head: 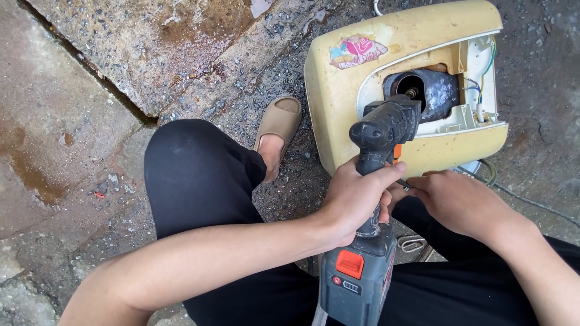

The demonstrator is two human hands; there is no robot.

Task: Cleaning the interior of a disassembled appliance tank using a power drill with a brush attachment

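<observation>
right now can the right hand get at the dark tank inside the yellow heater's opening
Probably not straight away. The right hand rests below the yellow heater, and the cordless drill, gripped by the left hand, points into the opening, partly blocking the dark tank.

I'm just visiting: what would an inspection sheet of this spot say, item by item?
Surface: rough, cracked ground, damp patches at left.
Job's things: cordless power drill, its nose pointed into the opening of a yellow appliance casing, where a dark cylinder shows.
Clutter: small red scrap on the ground.
Grippers: left hand wraps the drill's handle; right hand rests beside it, what its fingers hold is hidden.
Cables: thin wires inside the casing; cord at right.
Surroundings: tan sandal, black trousers.
</observation>
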